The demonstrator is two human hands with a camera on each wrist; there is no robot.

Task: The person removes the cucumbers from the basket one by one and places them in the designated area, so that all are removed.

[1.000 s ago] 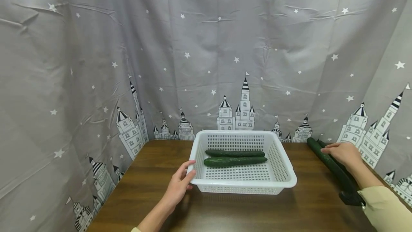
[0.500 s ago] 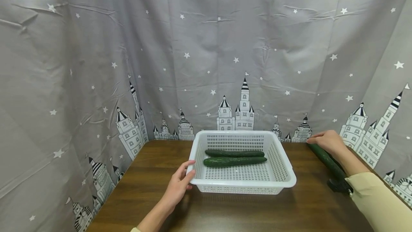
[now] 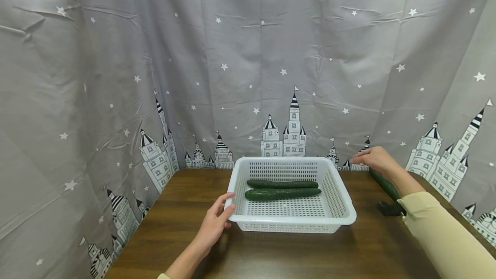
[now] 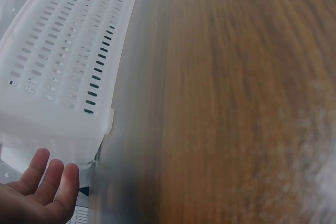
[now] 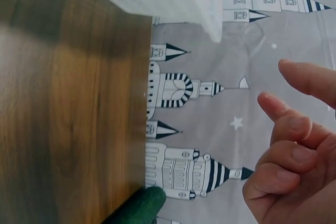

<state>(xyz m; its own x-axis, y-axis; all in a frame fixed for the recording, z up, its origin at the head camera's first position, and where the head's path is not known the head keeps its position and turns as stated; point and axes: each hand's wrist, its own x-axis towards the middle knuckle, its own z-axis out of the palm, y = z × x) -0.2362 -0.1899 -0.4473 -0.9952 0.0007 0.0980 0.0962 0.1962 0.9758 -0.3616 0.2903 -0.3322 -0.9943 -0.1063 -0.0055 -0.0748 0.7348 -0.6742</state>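
A white plastic basket (image 3: pixel 290 223) with slotted sides stands mid-table, two dark green cucumbers (image 3: pixel 283 194) lying side by side in it. My left hand (image 3: pixel 215 216) holds the basket's left rim, thumb over the edge; in the left wrist view its fingers (image 4: pixel 51 187) curl up by the basket's end. Off the basket's back right corner, my right hand (image 3: pixel 376 159) is raised with nothing in it. In the right wrist view its thumb and forefinger stand apart, other fingers loosely bent. Below that hand lies another cucumber (image 3: pixel 385 183), partly hidden by the forearm.
The brown wooden table (image 3: pixel 182 210) ends at a grey curtain (image 3: pixel 217 76) printed with stars and castles, which hangs behind and along both sides. A black wrist mount (image 3: pixel 391 208) sits under the right forearm.
My right hand has moved left and a little up, away from the cucumbers at the right, towards the basket's back corner. The left hand, basket and cucumbers stay put.
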